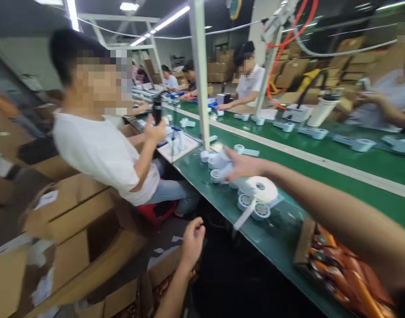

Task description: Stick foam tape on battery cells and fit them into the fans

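Where the right fingers (pixel 234 156) end, pale-blue devices (pixel 215 176) lie close.

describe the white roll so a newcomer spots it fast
Start at the green workbench. Along its near side, between the right hand and the box of orange items, lies the white roll. Unlike the neighbouring pale blue pieces, it trails a white strip.

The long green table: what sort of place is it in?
Probably a factory with an assembly line: people work along the long green table, similar pale blue pieces lie on it, and cardboard boxes are stacked behind.
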### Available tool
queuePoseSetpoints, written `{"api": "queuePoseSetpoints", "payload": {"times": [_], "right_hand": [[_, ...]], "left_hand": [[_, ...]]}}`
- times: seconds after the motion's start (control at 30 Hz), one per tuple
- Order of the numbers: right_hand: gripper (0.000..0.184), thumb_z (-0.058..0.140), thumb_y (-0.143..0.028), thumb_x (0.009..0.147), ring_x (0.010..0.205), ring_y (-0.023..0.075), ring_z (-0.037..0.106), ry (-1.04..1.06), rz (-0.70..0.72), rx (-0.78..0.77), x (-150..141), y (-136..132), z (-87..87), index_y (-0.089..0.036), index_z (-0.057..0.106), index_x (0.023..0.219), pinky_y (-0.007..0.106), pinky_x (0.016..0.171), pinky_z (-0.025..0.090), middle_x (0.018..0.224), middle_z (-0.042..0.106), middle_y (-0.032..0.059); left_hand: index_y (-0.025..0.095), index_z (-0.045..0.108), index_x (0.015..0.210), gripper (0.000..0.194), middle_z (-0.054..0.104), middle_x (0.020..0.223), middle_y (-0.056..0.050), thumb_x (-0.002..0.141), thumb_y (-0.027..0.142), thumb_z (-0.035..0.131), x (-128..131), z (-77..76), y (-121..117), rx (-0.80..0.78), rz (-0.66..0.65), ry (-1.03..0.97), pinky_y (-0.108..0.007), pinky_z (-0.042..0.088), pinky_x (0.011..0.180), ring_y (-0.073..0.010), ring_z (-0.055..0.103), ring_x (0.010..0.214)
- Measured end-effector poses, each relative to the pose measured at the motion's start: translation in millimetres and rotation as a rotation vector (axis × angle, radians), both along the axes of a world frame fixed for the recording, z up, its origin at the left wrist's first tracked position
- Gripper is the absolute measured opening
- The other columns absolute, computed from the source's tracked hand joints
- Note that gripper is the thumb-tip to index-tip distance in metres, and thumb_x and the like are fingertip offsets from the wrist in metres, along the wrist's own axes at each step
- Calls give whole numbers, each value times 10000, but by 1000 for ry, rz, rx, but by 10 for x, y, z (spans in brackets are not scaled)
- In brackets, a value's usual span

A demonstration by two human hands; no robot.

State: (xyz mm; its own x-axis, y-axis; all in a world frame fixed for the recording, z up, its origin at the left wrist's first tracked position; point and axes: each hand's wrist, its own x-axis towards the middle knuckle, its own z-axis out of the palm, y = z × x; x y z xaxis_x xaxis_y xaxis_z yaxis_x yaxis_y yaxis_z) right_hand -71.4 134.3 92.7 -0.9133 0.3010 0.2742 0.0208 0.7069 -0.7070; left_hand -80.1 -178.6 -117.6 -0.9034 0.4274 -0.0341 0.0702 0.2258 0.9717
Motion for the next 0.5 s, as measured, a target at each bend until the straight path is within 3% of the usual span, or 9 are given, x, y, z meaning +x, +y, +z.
{"api": "queuePoseSetpoints", "payload": {"times": [0.03,0.1,0.17,0.27,0.4,0.5], "right_hand": [[1246,977,-442,606,1251,383,714,-251,73,64,-113,-180,-23,-71,433,1663,448,1124,546,1472,687,221],[1280,899,-480,698,1346,397,678,-583,105,199,-399,-527,-118,-113,246,1735,461,1132,545,1550,629,236],[1275,908,-439,675,1413,456,623,-678,54,241,-617,-798,-256,-114,261,1724,530,1150,528,1561,606,272],[1203,897,-394,694,1473,483,562,-691,9,263,-671,-971,-435,-101,308,1701,560,1145,526,1557,597,301],[985,870,-416,761,1328,406,698,-692,88,242,-533,-677,-398,-132,481,1620,445,1035,597,1418,727,232],[672,801,-496,856,1311,325,708,-592,90,242,-481,-53,-180,-241,668,1463,366,1054,574,1426,749,105]], "left_hand": [[229,706,1304,647,669,1433,-171,879,714,644,-129,40,111,31,43,32,-504,479,1196,-348,603,1381],[237,574,1479,684,501,1635,-159,969,690,532,-413,115,356,91,120,88,-470,359,1296,-313,418,1562],[250,465,1581,661,395,1721,-130,1038,628,445,-674,168,618,136,157,125,-434,262,1345,-274,299,1637],[241,465,1596,615,430,1707,-118,1077,562,385,-917,159,1014,160,133,129,-397,270,1340,-255,334,1629],[187,467,1606,686,524,1625,-155,1101,539,165,-958,2,1410,144,99,92,-400,371,1286,-261,477,1544],[198,477,1611,694,478,1658,-169,1091,574,212,-919,-111,1503,99,140,113,-455,221,1355,-300,329,1635]]}}
